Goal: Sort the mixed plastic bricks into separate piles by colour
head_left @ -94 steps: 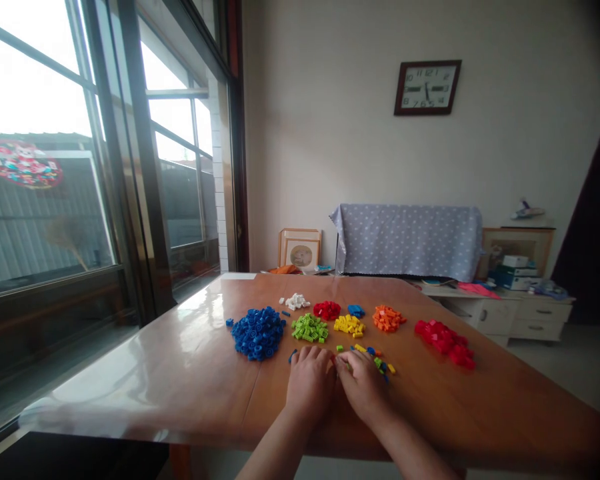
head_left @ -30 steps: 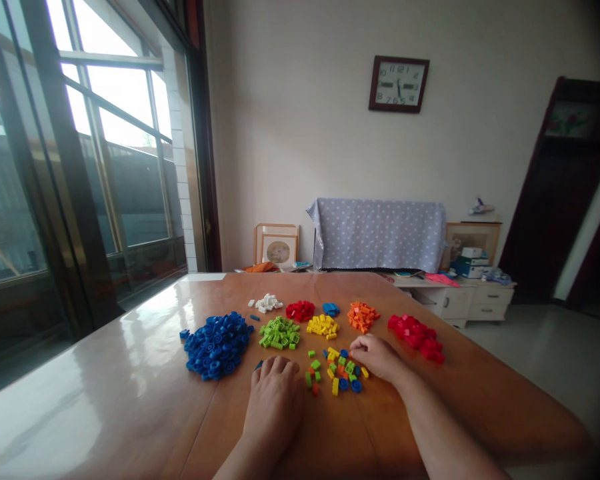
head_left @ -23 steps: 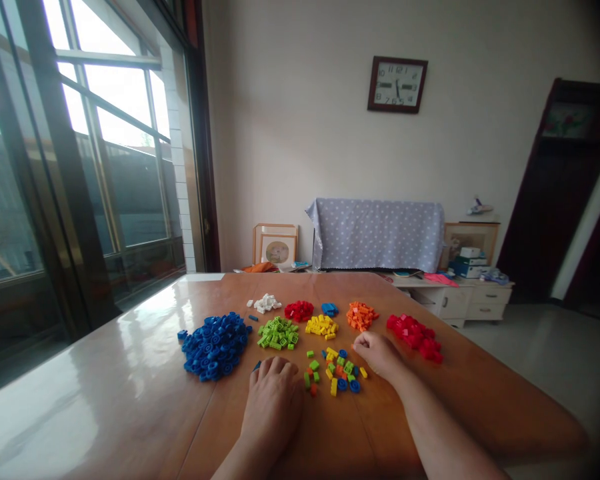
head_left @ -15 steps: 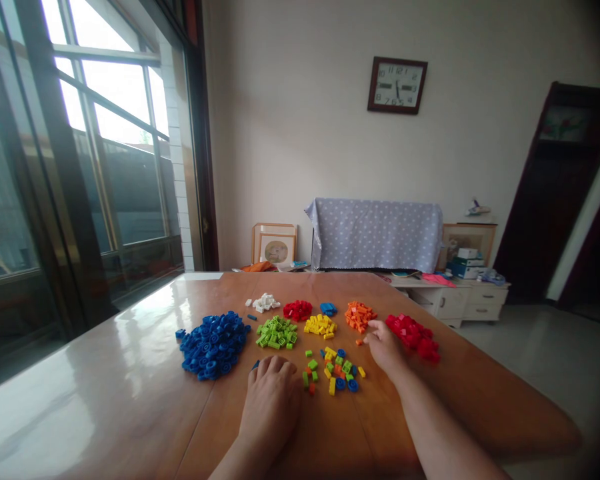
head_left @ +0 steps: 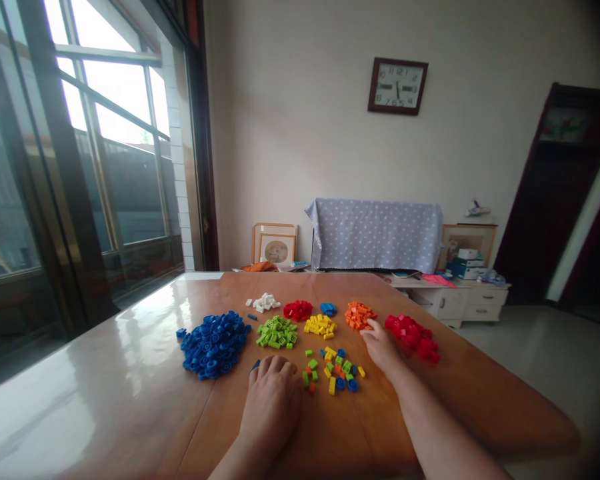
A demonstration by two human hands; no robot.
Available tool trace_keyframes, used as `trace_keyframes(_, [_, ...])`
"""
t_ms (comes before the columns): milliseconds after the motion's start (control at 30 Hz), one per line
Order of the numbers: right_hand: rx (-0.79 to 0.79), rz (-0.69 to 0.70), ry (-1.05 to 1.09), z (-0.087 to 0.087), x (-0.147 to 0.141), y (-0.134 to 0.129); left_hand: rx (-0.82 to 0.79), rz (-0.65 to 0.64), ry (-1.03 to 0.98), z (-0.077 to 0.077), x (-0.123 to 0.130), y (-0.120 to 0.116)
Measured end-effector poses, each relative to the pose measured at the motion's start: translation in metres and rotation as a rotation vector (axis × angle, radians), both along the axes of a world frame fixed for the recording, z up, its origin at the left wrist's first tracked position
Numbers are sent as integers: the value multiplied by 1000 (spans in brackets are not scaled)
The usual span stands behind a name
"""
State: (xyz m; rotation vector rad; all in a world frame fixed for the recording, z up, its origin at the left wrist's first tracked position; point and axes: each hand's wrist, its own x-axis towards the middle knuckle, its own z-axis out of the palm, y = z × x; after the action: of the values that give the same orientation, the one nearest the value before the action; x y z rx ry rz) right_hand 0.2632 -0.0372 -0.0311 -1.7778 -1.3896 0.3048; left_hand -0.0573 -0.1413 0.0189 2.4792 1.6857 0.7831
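My left hand (head_left: 273, 397) rests on the table with its fingers curled down; a bit of blue shows at its fingertips, and what lies under the palm is hidden. My right hand (head_left: 381, 345) reaches to the near edge of the orange brick pile (head_left: 359, 315), fingers bent; whether a piece is between them is too small to tell. Between the hands lie mixed loose bricks (head_left: 333, 385) in yellow, green, orange and blue. Beside my left hand is the large blue pile (head_left: 214, 347), with the green pile (head_left: 277, 333) beyond. The yellow pile (head_left: 321, 325) sits at the middle.
A red pile (head_left: 413, 337) lies right of my right hand. Farther back are white bricks (head_left: 266, 303), another red pile (head_left: 297, 310) and a small blue group (head_left: 329, 309). The brown table's (head_left: 145, 380) far edge faces a low white cabinet (head_left: 475, 301).
My right hand has shifted slightly left, closer to the orange pile. The single orange brick near its fingertips no longer shows. My left hand has barely moved.
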Motion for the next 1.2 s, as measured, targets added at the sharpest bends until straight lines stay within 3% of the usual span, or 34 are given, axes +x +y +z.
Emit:
trace_keyframes(133, [-13,7,34,3,-9,-6,-8,-11,26,2,0,-1])
trace_keyframes(400, [88,363,-148,12,-48,-24,-45,-17,50,4,4,-4])
trace_keyframes(567, [107,498,-267,13,-58,-28,-40,-32,45,4,5,-4])
trace_keyframes(1200, [113,162,-174,2,-40,-16,-11,-49,19,-1,2,-2])
